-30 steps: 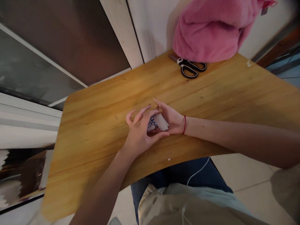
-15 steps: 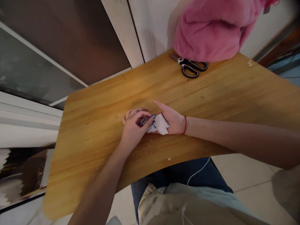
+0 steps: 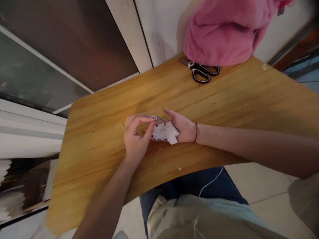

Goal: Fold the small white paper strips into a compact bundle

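My right hand [image 3: 184, 127] lies palm up above the table, thumb stretched out, cradling a loose pile of small white paper pieces [image 3: 170, 132]. Faint print shows on some of them. My left hand [image 3: 137, 132] is just left of the pile, thumb and forefinger pinched on a small printed paper piece [image 3: 159, 121], raised slightly over the others. A bit of blue and coloured print shows by its fingertips. The fingers of my right hand are mostly hidden under the papers and behind my left hand.
Black-handled scissors [image 3: 201, 72] lie at the table's back edge, beside a pink plush item [image 3: 221, 36]. Tiny white scraps [image 3: 179, 169] dot the wooden table [image 3: 99, 142] near its front edge. A white cable [image 3: 211, 181] hangs over my lap.
My left hand has drawn a little left and up from the pile with a paper piece in its pinch. The blue-printed piece no longer covers the papers; my right hand stays nearly still.
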Action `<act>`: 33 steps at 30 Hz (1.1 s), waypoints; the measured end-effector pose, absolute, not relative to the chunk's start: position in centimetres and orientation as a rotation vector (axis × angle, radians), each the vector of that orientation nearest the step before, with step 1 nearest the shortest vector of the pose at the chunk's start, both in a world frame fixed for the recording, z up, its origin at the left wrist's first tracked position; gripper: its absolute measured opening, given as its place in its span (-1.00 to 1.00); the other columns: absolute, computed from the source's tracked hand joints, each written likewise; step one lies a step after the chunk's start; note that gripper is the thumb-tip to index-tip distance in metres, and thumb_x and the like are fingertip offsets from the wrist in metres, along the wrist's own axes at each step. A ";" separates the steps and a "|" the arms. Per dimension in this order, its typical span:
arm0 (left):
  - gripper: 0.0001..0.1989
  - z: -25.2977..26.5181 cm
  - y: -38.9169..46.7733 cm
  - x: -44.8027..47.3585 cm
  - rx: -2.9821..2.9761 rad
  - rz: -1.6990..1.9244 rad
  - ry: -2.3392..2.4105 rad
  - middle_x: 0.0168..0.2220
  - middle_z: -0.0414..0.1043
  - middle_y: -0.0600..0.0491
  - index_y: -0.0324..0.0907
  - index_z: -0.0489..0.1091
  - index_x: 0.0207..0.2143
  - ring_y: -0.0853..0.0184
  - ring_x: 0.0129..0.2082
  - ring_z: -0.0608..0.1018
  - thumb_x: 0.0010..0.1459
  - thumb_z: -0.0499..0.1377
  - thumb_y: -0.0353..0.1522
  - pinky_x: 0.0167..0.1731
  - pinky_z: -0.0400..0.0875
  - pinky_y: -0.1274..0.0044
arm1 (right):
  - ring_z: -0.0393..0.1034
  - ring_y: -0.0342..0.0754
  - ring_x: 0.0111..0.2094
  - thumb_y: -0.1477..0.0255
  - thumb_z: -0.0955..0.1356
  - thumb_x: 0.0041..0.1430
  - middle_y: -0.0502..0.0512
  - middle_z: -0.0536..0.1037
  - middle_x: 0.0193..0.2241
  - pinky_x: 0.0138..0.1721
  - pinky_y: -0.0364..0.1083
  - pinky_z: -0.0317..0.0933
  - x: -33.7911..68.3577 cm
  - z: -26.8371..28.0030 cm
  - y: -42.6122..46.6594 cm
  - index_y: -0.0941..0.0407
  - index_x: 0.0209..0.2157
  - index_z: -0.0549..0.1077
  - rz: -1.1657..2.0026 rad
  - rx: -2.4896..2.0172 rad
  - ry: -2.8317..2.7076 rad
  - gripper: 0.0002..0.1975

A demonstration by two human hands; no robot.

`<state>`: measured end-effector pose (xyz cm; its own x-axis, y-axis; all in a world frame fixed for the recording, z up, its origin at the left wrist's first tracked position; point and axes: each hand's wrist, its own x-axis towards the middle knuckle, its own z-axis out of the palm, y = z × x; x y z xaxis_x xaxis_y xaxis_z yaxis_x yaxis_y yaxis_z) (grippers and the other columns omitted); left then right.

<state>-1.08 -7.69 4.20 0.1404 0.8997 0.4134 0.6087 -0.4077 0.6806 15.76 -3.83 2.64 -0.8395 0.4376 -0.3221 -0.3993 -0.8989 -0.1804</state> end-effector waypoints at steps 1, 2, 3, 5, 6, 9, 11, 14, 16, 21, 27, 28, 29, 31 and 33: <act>-0.91 4.3 -8.0 -0.8 2.178 1.168 1.436 -0.23 0.50 0.09 0.00 0.46 -0.31 0.23 -0.10 0.48 0.20 0.17 -0.24 0.03 0.25 0.21 | 0.50 -0.02 -0.44 0.08 0.02 0.37 0.24 0.58 -0.37 -0.28 0.03 0.45 15.8 2.5 -3.7 0.29 -0.03 0.34 2.655 -0.475 -0.156 -0.40; -0.94 4.4 -8.2 -0.5 2.305 1.098 1.398 -0.24 0.53 0.10 0.02 0.48 -0.35 0.21 -0.10 0.48 0.17 0.21 -0.27 0.04 0.19 0.19 | 0.48 -0.04 -0.50 0.08 0.01 0.37 0.19 0.56 -0.45 -0.36 -0.01 0.44 15.9 2.4 -3.6 0.29 -0.04 0.35 2.667 -0.453 -0.166 -0.40; -0.96 4.3 -8.5 -0.3 2.429 1.014 1.361 -0.23 0.55 0.11 0.05 0.50 -0.35 0.20 -0.09 0.48 0.16 0.23 -0.28 0.04 0.15 0.17 | 0.44 -0.06 -0.56 0.07 0.00 0.37 0.13 0.53 -0.52 -0.44 -0.05 0.41 15.9 2.3 -3.6 0.28 -0.06 0.36 2.681 -0.440 -0.180 -0.39; -0.94 4.3 -8.8 -0.1 2.605 0.854 1.260 -0.17 0.56 0.12 0.09 0.51 -0.30 0.17 -0.04 0.46 0.14 0.24 -0.27 0.03 0.12 0.17 | 0.39 -0.07 -0.63 0.05 -0.02 0.36 0.05 0.46 -0.63 -0.54 -0.10 0.35 16.1 2.3 -3.4 0.27 -0.09 0.38 2.695 -0.449 -0.207 -0.37; -0.91 4.3 -8.9 0.0 2.646 0.813 1.219 -0.14 0.56 0.12 0.09 0.51 -0.27 0.15 -0.02 0.45 0.12 0.25 -0.24 0.02 0.12 0.18 | 0.39 -0.06 -0.64 0.05 -0.02 0.36 0.04 0.44 -0.65 -0.55 -0.10 0.35 16.2 2.3 -3.4 0.26 -0.11 0.38 2.692 -0.465 -0.216 -0.36; -0.75 4.6 -8.8 -0.2 2.588 0.817 1.192 -0.06 0.52 0.06 0.05 0.47 -0.17 0.09 0.01 0.41 0.09 0.25 -0.14 0.02 0.12 0.18 | 0.45 -0.05 -0.58 0.07 -0.02 0.37 0.09 0.49 -0.58 -0.47 -0.06 0.41 16.2 2.6 -3.5 0.26 -0.10 0.38 2.658 -0.521 -0.205 -0.38; -0.77 4.9 -8.3 -0.6 2.458 0.840 1.305 -0.05 0.50 0.03 0.03 0.43 -0.11 0.10 0.00 0.41 0.19 0.15 -0.18 0.03 0.11 0.18 | 0.50 -0.03 -0.49 0.09 0.00 0.37 0.18 0.56 -0.46 -0.40 -0.03 0.45 16.1 2.8 -3.6 0.27 -0.06 0.36 2.632 -0.546 -0.171 -0.40; -0.83 4.4 -6.9 -1.7 2.274 0.941 1.604 -0.10 0.49 0.03 -0.01 0.43 -0.15 0.14 -0.01 0.38 0.25 0.08 -0.27 0.05 0.12 0.20 | 0.55 0.01 -0.31 0.11 0.05 0.37 0.34 0.58 -0.25 -0.25 0.03 0.47 15.9 3.0 -3.9 0.31 0.01 0.32 2.603 -0.546 -0.115 -0.43; -0.82 3.6 -5.8 -2.7 2.121 0.968 1.672 -0.11 0.47 0.02 -0.03 0.42 -0.15 0.17 -0.04 0.39 0.26 0.07 -0.27 0.03 0.18 0.23 | 0.55 0.06 -0.20 0.11 0.08 0.36 0.43 0.55 -0.17 -0.15 0.07 0.45 15.9 3.0 -4.1 0.35 0.03 0.30 2.646 -0.510 -0.098 -0.42; -0.77 1.8 -4.0 -3.8 2.084 0.763 1.798 -0.08 0.41 0.00 0.01 0.44 -0.12 0.12 -0.03 0.36 0.15 0.20 -0.21 0.04 0.14 0.19 | 0.51 0.12 -0.07 0.09 0.09 0.35 0.56 0.50 -0.08 -0.06 0.10 0.42 15.9 3.1 -4.3 0.42 0.06 0.26 2.808 -0.446 -0.083 -0.36; -0.85 2.0 -3.9 -2.7 2.095 0.632 1.843 -0.01 0.35 -0.01 -0.04 0.43 -0.21 0.11 0.01 0.33 0.12 0.23 -0.30 0.05 0.11 0.17 | 0.51 0.11 -0.06 0.09 0.09 0.35 0.58 0.48 -0.04 -0.09 0.07 0.44 15.8 3.2 -4.2 0.44 0.10 0.22 2.807 -0.491 -0.078 -0.34; -0.88 2.0 -3.9 -2.7 2.087 0.641 1.826 0.00 0.35 0.00 -0.04 0.42 -0.24 0.11 0.01 0.33 0.12 0.23 -0.30 0.05 0.11 0.17 | 0.51 0.11 -0.06 0.10 0.09 0.36 0.58 0.49 -0.05 -0.08 0.07 0.44 15.8 3.2 -4.2 0.45 0.10 0.22 2.810 -0.491 -0.089 -0.34; -0.89 2.0 -3.9 -2.7 2.082 0.650 1.811 0.00 0.35 0.00 -0.05 0.42 -0.26 0.12 0.01 0.33 0.13 0.22 -0.31 0.06 0.11 0.17 | 0.52 0.11 -0.06 0.10 0.09 0.36 0.57 0.50 -0.06 -0.08 0.07 0.44 15.8 3.2 -4.2 0.45 0.10 0.23 2.813 -0.489 -0.101 -0.34; -0.89 1.9 -3.9 -2.8 2.076 0.660 1.792 -0.01 0.36 0.01 -0.04 0.40 -0.24 0.12 0.01 0.33 0.14 0.21 -0.32 0.06 0.11 0.16 | 0.52 0.13 -0.07 0.09 0.08 0.36 0.55 0.51 -0.09 -0.07 0.07 0.43 15.8 3.2 -4.2 0.45 0.07 0.25 2.815 -0.482 -0.127 -0.34; -0.84 1.8 -3.9 -2.9 2.075 0.658 1.788 -0.02 0.35 0.00 -0.04 0.38 -0.19 0.13 0.01 0.33 0.14 0.20 -0.32 0.05 0.12 0.17 | 0.52 0.13 -0.08 0.09 0.07 0.36 0.54 0.53 -0.12 -0.06 0.07 0.43 15.8 3.1 -4.2 0.44 0.05 0.27 2.810 -0.484 -0.155 -0.35</act>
